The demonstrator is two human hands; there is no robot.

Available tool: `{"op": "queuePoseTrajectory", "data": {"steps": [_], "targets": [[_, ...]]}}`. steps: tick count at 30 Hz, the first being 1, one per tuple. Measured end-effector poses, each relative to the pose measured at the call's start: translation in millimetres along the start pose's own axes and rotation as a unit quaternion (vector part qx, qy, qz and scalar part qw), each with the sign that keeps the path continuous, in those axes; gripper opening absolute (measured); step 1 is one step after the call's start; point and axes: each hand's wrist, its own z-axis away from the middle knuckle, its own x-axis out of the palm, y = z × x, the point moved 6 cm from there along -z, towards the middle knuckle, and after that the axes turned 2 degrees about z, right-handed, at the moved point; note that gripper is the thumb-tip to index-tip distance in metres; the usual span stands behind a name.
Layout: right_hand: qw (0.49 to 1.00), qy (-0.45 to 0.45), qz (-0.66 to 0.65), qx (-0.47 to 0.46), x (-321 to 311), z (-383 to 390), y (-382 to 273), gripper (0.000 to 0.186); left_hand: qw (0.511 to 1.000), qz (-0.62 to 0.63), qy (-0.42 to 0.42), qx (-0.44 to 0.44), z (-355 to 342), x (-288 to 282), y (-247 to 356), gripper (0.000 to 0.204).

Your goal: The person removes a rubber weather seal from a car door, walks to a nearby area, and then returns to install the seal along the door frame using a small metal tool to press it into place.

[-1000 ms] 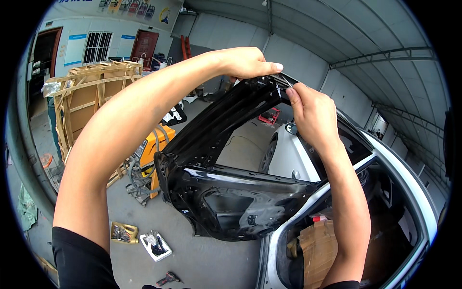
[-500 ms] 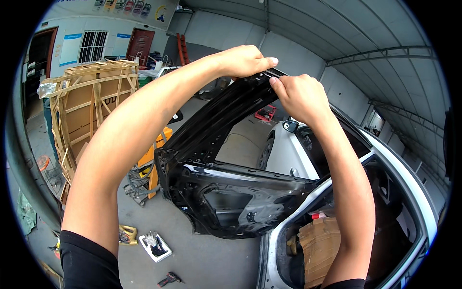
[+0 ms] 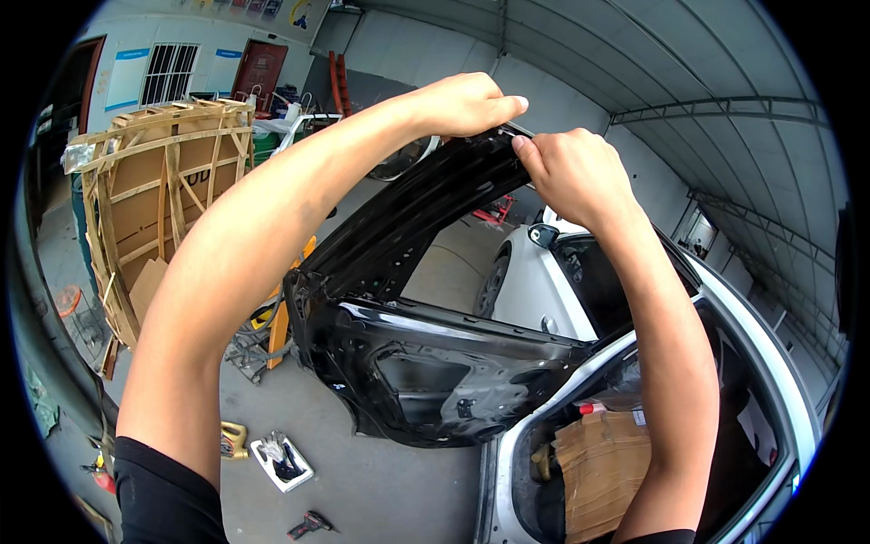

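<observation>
My left hand (image 3: pixel 467 104) is curled over the upper corner of a black car door's window frame (image 3: pixel 408 218), thumb stretched rightward along its edge, fingertips hidden behind it. My right hand (image 3: pixel 575 177) grips the same frame just right and slightly lower, thumb raised against the edge; whether anything thin lies under its fingers I cannot tell. The black door (image 3: pixel 426 381) stands open with bare metal inner panel and cut-outs showing. At the right is the white car's door opening (image 3: pixel 788 399), with a flattened brown cardboard piece (image 3: pixel 594 462) inside.
A wooden crate (image 3: pixel 154 208) stands left, beside yellow equipment (image 3: pixel 276 335). On the floor lie a white tray of small items (image 3: pixel 283 461), a gold jug (image 3: pixel 232 440) and a cordless power tool (image 3: pixel 308 524). White bodywork with a wheel (image 3: pixel 535 281) shows through the door's window.
Both hands have shifted slightly upward in view, the right one also leftward at first. A thin light strip showing between my right thumb and fingers a second ago is now hidden.
</observation>
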Motion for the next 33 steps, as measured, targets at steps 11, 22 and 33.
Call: {"op": "queuePoseTrajectory", "data": {"steps": [11,22,33], "targets": [[0.998,-0.016,0.057,-0.02,-1.3,2.9,-13.2,0.048,1.0,0.003,0.001,-0.004,2.9,6.1,-6.9,0.056],[0.998,-0.022,0.034,-0.042,5.8,-3.8,-4.5,0.048,1.0,0.008,0.005,-0.017,4.6,5.7,-7.2,0.056],[0.997,-0.038,0.056,-0.042,-2.5,-5.2,-6.0,0.046,1.0,0.0,0.016,-0.012,4.7,2.6,0.7,0.054]]}}
